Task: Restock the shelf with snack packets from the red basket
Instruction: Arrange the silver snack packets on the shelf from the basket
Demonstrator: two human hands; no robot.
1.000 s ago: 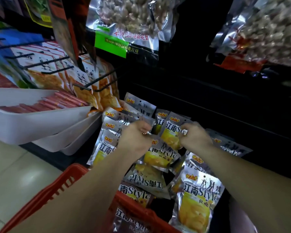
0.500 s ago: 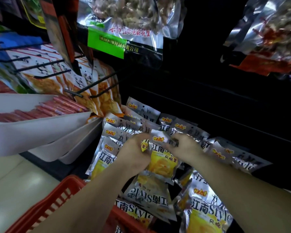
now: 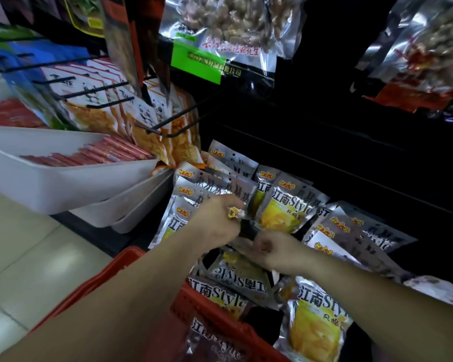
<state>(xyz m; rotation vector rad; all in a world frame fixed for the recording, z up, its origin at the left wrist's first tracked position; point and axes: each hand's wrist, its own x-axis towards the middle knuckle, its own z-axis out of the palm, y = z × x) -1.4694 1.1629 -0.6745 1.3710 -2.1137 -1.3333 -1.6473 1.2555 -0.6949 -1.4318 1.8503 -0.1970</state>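
Observation:
Silver and yellow snack packets [image 3: 285,207] lie overlapping in rows on the dark lower shelf [image 3: 351,178]. More of the same packets [image 3: 317,322] fill the red basket [image 3: 126,259] at the bottom. My left hand [image 3: 217,220] pinches the crumpled top corner of one packet, just above the basket's far side. My right hand [image 3: 275,249], blurred, sits close beside it with fingers curled on a silvery packet edge [image 3: 242,244]. The packet between my hands is seen edge-on, and most of it is hidden.
White trays [image 3: 63,189] with red sausage sticks jut out at the left, above the basket. Panda-print packets [image 3: 147,118] hang from black hooks beside them. Large peanut bags [image 3: 220,30] hang overhead. Pale floor tiles [image 3: 24,257] show at the lower left.
Both hands have dropped lower, toward the basket. The packet that faced me between my hands half a second ago now rests on the shelf row, and my hands grip another one.

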